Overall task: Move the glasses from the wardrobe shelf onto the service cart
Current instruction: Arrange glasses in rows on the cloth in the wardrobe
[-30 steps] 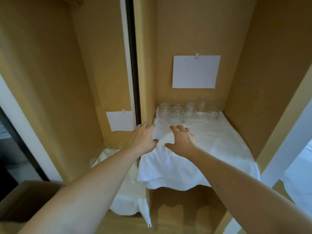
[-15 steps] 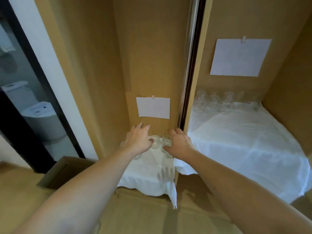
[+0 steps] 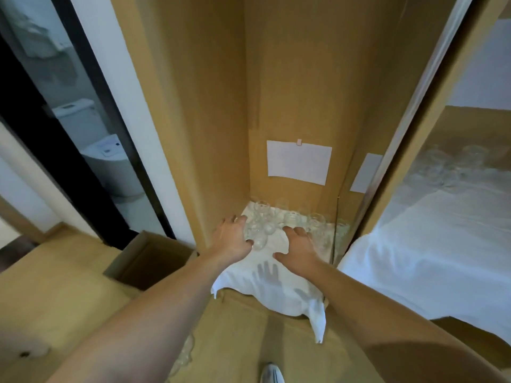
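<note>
Several clear glasses point(image 3: 276, 221) stand bunched on a white cloth point(image 3: 279, 286) in the narrow left compartment of the brown cabinet. My left hand point(image 3: 232, 239) reaches in at the left of the bunch, fingers stretched over the nearest glasses, with one glass point(image 3: 259, 242) right beside its thumb. My right hand point(image 3: 300, 248) hovers at the right, fingers extended toward another glass point(image 3: 315, 220) and thumb spread wide. Neither hand plainly grips anything. More glasses point(image 3: 448, 167), blurred, stand at the back of the cloth-covered shelf point(image 3: 431, 252) on the right.
A metal-edged divider point(image 3: 387, 150) separates the two compartments. White paper sheets point(image 3: 298, 161) hang on the back wall. An open cardboard box point(image 3: 146, 258) sits at lower left, by a dark doorway showing a toilet point(image 3: 110, 161). My shoe point(image 3: 272, 374) shows at the bottom.
My view swung left from the right-hand shelf to the narrow left compartment. Both hands moved there with it and have now spread apart among the glasses.
</note>
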The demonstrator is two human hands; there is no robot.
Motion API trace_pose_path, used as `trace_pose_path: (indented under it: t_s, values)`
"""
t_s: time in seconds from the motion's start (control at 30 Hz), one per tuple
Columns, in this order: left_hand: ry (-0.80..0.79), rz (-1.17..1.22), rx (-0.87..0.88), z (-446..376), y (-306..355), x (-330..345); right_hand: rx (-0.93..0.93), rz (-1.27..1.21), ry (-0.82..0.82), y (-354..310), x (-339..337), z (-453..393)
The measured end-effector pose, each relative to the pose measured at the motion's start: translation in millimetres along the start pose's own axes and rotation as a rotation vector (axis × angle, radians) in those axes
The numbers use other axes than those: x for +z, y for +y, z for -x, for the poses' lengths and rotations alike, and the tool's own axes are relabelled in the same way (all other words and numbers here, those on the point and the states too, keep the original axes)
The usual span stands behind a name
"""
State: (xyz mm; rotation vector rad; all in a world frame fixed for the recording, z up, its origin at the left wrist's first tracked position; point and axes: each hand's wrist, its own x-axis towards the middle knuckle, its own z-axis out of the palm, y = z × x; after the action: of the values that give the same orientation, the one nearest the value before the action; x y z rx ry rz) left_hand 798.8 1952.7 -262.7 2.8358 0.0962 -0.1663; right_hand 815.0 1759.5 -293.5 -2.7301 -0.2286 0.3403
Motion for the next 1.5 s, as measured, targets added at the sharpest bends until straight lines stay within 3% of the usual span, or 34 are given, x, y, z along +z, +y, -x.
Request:
trace_pose_path:
  t_s: [0.37,0.97,1.5]
  values:
    - [-0.109,0.046,-0.088,-103.8,-19.9,47.2,0.059,-0.102,-0.113,24.5,28.9,-95.0]
    - [-0.083,0.357,-0.343,-221.4,-79.4,137.9,0.292,-0.209,-0.193,42.1,129.8,-228.0]
    - [-0.168,0.476,-0.438,-331.7,-162.6,253.9,0.507,-0.375,-0.231,57.8,265.3,-337.8]
